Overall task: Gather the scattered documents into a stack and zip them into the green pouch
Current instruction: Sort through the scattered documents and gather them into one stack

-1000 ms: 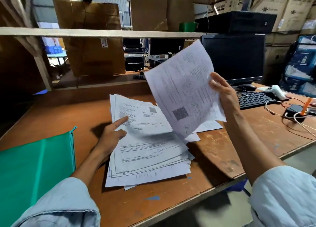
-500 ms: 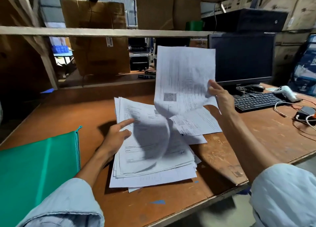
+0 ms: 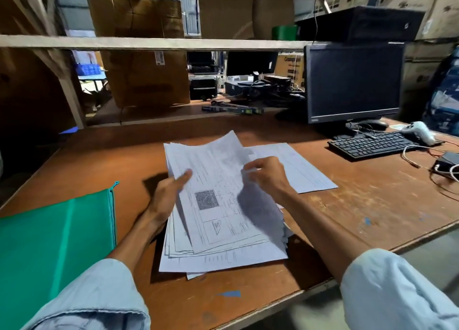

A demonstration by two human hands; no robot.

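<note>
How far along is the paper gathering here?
Done: most sheets sit in one rough stack. In hand: the right hand pinches the top sheet onto it while the left hand grips its edge. Left: one loose sheet lies beside it, and the green pouch lies apart, untouched.

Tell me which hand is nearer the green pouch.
Left. The left hand holds the stack on the side toward the green pouch; the right hand sits across the stack.

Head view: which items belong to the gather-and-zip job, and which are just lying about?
Job:
- paper stack, left hand holding its edge
- top sheet, pinched by right hand
- loose sheets right of the stack
- green pouch

Lying about:
- monitor
- keyboard
- mouse
- white handheld scanner
- cardboard box
</note>
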